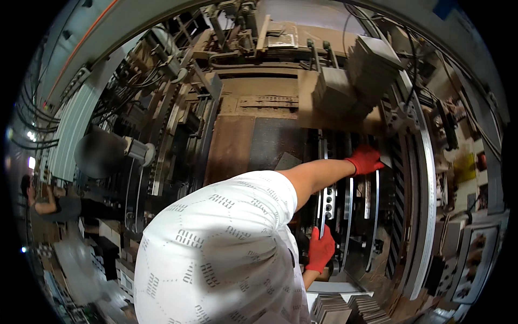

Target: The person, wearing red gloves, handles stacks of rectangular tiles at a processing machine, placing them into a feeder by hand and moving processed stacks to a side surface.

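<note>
Far-left aisle: a co-worker [59, 206] in a dark top, well apart from the machine work.
Machine side: a pale ribbed panel [75, 135] stands near a metal cylinder [141, 152].
Machine bed: a brown board [229, 143] lies flat, bare over much of its surface.
White shirt: the person's torso [216, 248] leans in, sleeve toward the rails.
Right hand: red-gloved, at the lower end of a slim metal bar [322, 208], thumb and fingers to either side; whether the right hand [321, 250] grips it cannot be told.
Stacked panels: one stack [330, 311] below the right hand, another [372, 62] up beyond the rails.
Left hand: the left hand [366, 159], red-gloved, fingers curled, reaches across to the top of a second bar [368, 197]; its grip cannot be made out.
Right edge: a long pale rail [430, 183], then a control box [476, 262].
</note>
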Available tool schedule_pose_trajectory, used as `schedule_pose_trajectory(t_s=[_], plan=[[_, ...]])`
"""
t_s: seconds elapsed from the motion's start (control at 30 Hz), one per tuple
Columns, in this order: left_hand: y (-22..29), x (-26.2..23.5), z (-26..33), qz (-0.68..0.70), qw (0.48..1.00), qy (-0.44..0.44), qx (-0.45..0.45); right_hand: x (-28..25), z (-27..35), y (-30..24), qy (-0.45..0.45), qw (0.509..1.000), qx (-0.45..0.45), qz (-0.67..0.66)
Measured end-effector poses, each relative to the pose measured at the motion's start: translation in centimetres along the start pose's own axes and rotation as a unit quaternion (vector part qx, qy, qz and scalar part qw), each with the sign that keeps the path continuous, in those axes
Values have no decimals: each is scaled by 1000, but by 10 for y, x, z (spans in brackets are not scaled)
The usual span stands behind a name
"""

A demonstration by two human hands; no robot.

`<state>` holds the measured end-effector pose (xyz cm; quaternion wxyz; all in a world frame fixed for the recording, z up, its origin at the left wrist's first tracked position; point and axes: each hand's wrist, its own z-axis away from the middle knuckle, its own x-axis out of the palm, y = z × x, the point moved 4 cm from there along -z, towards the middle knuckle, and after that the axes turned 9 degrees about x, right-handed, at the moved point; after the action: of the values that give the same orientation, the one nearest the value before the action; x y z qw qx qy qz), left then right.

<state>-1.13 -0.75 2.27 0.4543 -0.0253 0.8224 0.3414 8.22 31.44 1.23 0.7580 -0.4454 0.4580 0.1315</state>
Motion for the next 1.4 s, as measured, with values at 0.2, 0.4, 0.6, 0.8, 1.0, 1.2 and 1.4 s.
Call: schedule_pose_trajectory(t_s=[0.2,0.4,0.6,0.8,1.0,1.2,1.4], plan=[[-2,7,0,32,999,-1,16,-1,-4,0,-51,997,57,-27],[-7,3,4,93,996,-3,10,-3,-1,-10,-5,999,34,1],[-13,11,3,102,994,-24,16,-6,-2,-18,17,999,46,22],[-19,16,3,175,984,-42,16,-1,1,-6,50,996,61,47],[-22,20,8,213,974,-69,9,-2,13,-15,81,994,46,51],[-15,4,12,193,978,-81,0,3,15,-8,106,991,37,70],[-16,5,-3,153,986,-68,13,-4,5,-12,110,990,39,76]])
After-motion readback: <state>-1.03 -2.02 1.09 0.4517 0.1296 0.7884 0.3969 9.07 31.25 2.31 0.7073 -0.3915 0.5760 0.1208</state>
